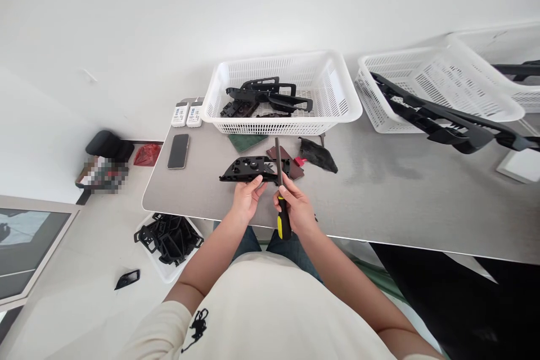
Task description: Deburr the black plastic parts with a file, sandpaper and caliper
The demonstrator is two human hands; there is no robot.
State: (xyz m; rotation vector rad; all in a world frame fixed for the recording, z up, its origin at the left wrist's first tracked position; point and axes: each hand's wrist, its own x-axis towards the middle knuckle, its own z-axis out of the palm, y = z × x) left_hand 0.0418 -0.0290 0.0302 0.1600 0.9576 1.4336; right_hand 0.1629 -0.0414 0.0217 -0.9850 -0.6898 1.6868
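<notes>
- left hand (248,198): fingers on the lower edge of the black plastic trim piece (244,169), can't tell if gripping or only touching
- right hand (296,209): closed round the yellow-and-black handle of a screwdriver (283,218), shaft pointing up and away
- hands apart but close, one either side of the shaft
- shaft crosses over the right end of the trim piece, tip just past it; contact hard to tell
- trim piece lies flat near the bench (379,191) front edge, on or just by a maroon sheet (287,162)
- handling: looks light and stiff, thin ribs and tabs may snap; take hold by the solid body, not the tabs
- nearby: dark fuzzy scrap (317,156), green mat (247,142), phone (178,151)
- behind: white basket (280,129) with black parts (268,97); second basket (379,115) to the right
- floor (76,315): white tray (166,275) of black parts (169,239)
</notes>
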